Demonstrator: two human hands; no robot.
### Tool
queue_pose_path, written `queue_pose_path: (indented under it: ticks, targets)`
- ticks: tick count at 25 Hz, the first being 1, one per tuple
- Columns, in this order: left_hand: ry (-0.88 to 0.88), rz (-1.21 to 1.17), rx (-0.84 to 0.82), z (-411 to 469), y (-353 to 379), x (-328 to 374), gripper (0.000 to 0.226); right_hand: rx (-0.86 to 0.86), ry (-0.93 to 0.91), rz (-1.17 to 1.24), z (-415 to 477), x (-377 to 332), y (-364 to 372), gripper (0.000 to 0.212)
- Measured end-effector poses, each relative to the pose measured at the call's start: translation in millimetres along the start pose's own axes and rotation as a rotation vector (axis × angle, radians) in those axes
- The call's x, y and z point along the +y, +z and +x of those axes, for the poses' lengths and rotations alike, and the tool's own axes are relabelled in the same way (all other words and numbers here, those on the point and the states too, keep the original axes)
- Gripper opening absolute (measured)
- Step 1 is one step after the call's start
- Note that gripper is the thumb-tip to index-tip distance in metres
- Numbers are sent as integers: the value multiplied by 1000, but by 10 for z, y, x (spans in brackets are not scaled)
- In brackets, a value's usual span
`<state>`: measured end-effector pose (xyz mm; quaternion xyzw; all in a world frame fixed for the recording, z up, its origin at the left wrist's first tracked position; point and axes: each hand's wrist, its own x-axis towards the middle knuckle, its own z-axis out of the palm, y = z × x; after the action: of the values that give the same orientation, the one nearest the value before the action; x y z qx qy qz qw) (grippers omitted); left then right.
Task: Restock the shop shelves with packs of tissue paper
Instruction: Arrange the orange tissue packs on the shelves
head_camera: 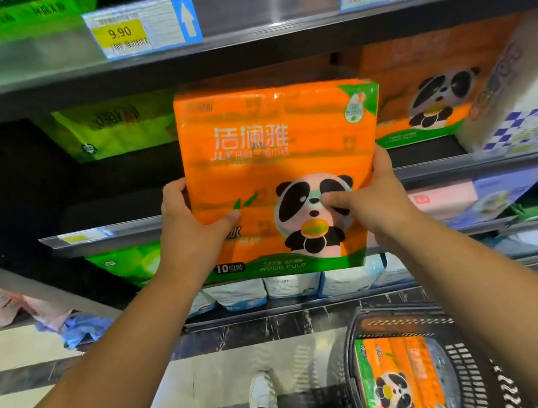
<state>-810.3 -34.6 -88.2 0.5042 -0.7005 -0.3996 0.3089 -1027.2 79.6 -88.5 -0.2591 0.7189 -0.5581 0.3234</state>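
Observation:
I hold an orange tissue pack with a panda print (281, 153) upright in front of the middle shelf (129, 202). My left hand (191, 228) grips its lower left edge, and my right hand (374, 202) grips its lower right side with the thumb across the panda. A matching orange panda pack (425, 98) stands on that shelf to the right, partly hidden behind the held one. Another such pack (403, 382) lies inside the black basket (483, 364) on the floor at lower right.
A green tissue pack (115, 128) sits at the back left of the middle shelf, with a dark gap beside it. A white-and-blue checked pack (529, 98) stands far right. Price tags (142, 26) hang on the upper shelf edge. Lower shelves carry several packs. My shoe (261, 391) is on the floor.

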Motion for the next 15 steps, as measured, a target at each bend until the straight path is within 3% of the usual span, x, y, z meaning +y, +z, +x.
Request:
queue_pose_path:
  ticks: [4, 10, 15]
  targets:
    - [-68, -39, 64, -150, -16, -108, 60, 23, -93, -44, -183, 117, 28, 83]
    - [85, -169, 112, -178, -77, 28, 71, 107, -298, -33, -264, -6, 29, 83]
    - [155, -353, 110, -95, -91, 170, 58, 66, -371, 72, -194, -144, 68, 77]
